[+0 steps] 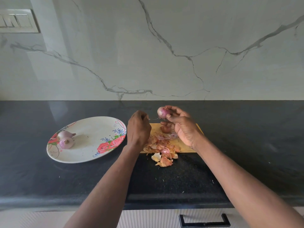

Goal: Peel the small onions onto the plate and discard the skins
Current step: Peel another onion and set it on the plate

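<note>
While curled round it, right hand [180, 127] fingers [171, 120] around onion [162, 112]; left hand [139, 129] pinching its skin thread.

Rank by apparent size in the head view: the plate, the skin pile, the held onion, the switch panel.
1. plate
2. skin pile
3. switch panel, though it sits farther away at the distorted edge, so its true size is unsure
4. held onion, gripped by the right hand

Three small onions [162, 112], one plate [92, 124], one cutting board [185, 145], one heap of skins [162, 148].
</note>
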